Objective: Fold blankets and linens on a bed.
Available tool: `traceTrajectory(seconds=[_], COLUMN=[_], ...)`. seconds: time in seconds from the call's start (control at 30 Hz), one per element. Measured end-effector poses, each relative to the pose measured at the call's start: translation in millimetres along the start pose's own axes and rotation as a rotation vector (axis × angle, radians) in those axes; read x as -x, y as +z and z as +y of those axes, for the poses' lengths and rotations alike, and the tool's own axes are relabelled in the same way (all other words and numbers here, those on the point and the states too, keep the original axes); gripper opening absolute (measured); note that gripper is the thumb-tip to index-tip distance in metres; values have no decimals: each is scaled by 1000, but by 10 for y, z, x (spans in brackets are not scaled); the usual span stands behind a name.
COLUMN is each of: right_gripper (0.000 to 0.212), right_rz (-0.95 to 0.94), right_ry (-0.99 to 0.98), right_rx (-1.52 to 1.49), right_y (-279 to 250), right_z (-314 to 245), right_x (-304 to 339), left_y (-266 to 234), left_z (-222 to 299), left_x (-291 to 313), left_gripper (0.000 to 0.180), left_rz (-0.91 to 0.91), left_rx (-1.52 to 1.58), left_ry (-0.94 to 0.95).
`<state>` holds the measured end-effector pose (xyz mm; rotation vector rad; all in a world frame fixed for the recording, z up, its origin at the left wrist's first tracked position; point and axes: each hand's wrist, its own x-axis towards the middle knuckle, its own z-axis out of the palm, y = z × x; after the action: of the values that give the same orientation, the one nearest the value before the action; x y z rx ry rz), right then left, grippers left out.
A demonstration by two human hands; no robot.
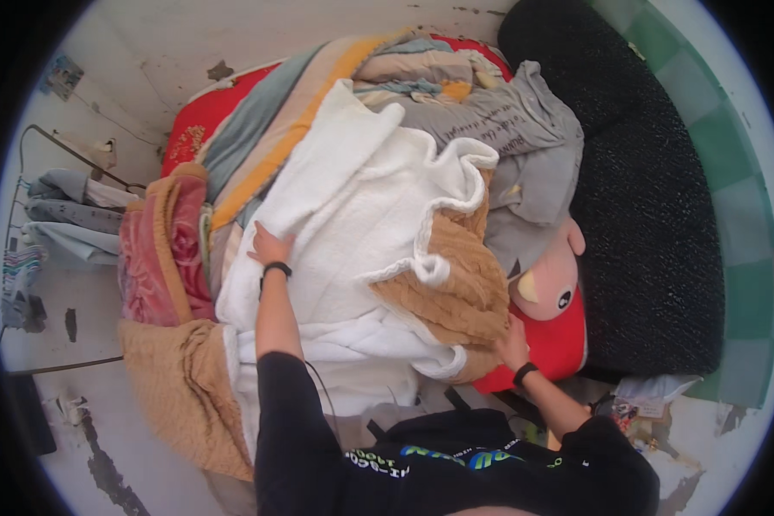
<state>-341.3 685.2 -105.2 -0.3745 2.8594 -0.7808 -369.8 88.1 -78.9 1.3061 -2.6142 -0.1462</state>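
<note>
A thick blanket [344, 249], white fleece on one face and ribbed brown on the other, lies rumpled across the bed in front of me. On its white face, toward the left, rests my left hand [271, 247], fingers spread and holding nothing. A brown part [451, 284] of the blanket is turned up at the right. My right hand [512, 346] is closed on the brown edge there, though some of its fingers are hidden. Another brown section [181, 383] hangs over the bed's near left side. Close to my right hand lies a pink plush toy [549, 279].
Red bedding [559, 340] shows around the edges. A striped quilt [271, 146] and a grey cloth [533, 129] are bunched at the back. Folded pink blankets [176, 249] sit at the left, near a clothes rack [21, 198]. A black padded piece [645, 206] lines the right side.
</note>
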Motion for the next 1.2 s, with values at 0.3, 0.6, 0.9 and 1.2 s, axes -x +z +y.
traceTrajectory(seconds=[0.3,0.6,0.9,1.2], right_gripper=[83,16,22,40], right_rz=[-338,35,493,170], right_ry=[-167,319,336,-348], right_rx=[107,-53,-1553,29], right_y=[1341,1798,27,850], right_z=[-1191,-803,-654,-1126], right_x=[-183,-733,-1244,-835], left_y=[-283,-394,730,480], left_z=[313,-283,-416,442], left_x=[876,2465,547,820], left_gripper=[61,46,74,55], left_rz=[-198,-1508,-589,-1121], left_rx=[199,151,1078,938], left_ry=[366,766,-573,-309])
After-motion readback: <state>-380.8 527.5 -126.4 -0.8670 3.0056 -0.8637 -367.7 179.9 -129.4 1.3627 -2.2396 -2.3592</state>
